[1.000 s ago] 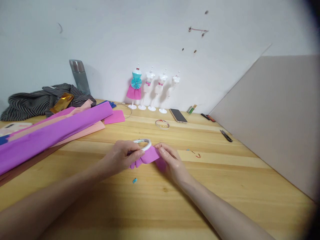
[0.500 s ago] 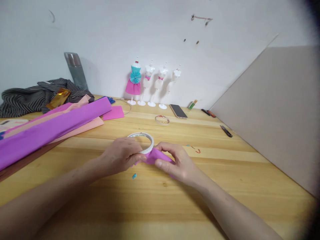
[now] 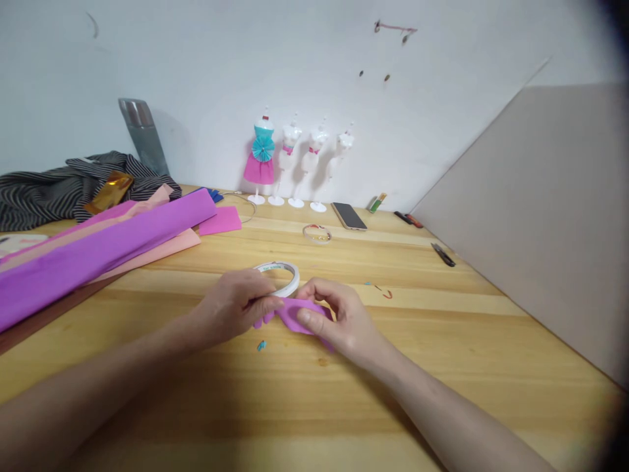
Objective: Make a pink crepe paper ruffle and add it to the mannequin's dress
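Observation:
My left hand (image 3: 240,305) is closed round the near left side of a white roll of tape (image 3: 291,282), its thumb also pressing on the left end of a purple paper piece (image 3: 297,314). The right part of that paper is pinched between the thumb and fingers of my right hand (image 3: 339,318). The paper spans the gap between both hands just below the tape ring. Small blue scraps (image 3: 262,345) lie on the table in front of my left hand.
Rolls of purple paper (image 3: 122,236) and pink paper lie at left beside striped cloth (image 3: 44,193). Several small white mannequins (image 3: 259,157) stand by the wall, near a phone (image 3: 348,216). A tape ring (image 3: 317,233), a cutter (image 3: 443,254) and thread bits (image 3: 388,294) lie on the table (image 3: 275,406).
The purple paper has turned flatter between my hands and shows more of its face. Both hands keep their grips, and the view has shifted slightly.

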A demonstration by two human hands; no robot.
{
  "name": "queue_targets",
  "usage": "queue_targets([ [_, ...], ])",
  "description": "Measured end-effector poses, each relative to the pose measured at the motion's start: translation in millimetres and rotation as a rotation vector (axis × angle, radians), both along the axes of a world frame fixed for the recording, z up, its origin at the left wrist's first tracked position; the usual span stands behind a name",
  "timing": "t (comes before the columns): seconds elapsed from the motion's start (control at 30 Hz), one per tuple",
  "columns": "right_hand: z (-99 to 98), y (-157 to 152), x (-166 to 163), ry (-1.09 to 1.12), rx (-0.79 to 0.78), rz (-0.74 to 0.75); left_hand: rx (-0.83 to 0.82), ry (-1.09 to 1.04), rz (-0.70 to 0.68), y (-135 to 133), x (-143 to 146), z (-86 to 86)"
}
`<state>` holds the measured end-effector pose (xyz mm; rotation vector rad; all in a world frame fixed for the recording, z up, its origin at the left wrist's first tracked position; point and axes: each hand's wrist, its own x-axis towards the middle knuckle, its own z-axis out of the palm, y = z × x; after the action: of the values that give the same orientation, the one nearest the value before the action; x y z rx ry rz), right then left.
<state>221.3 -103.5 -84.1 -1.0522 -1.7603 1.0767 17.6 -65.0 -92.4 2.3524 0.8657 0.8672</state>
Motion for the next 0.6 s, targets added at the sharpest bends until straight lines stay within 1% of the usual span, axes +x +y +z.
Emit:
queue_targets([
  [0.07, -3.9, -1, -2, -0.021, -0.015, -0.034, 0.051, 0.013, -0.008, -1, 1, -1.6],
  [0.13, -5.9, -4, -4, -0.044, 0.013, -0.032, 0.08, 0.026, -0.006, -1, 2, -2.2],
  [0.23, -5.0, -4, -2, -0.034, 0.077, -0.034, 0.063, 0.022, -0.001, -2, 3, -0.7],
  [0.27, -4.1, -1, 0, -0.02, 0.095, -0.065, 0.052, 0.009, 0.006, -3, 3, 0.3],
  [0.33, -1.4, 12, 5, 0.002, 0.124, -0.173, 0.031, -0.018, 0.021, -3, 3, 2.1],
  [0.4, 3.2, 36, 9, -0.026, 0.128, -0.262, 0.01, -0.035, 0.023, -4, 4, 2.6],
  [0.43, 6.5, 52, 10, -0.057, 0.144, -0.267, 0.004, -0.039, 0.022, -4, 5, 2.1],
  [0.5, 14.2, 89, 10, -0.133, 0.167, -0.313, 0.016, -0.046, 0.025, -5, 6, -0.2],
  [0.53, 18.1, 110, 9, -0.171, 0.142, -0.371, 0.028, -0.052, 0.026, -5, 6, -1.7],
  [0.6, 24.2, 153, 3, -0.184, 0.115, -0.412, 0.059, -0.076, 0.02, -6, 7, -4.9],
])
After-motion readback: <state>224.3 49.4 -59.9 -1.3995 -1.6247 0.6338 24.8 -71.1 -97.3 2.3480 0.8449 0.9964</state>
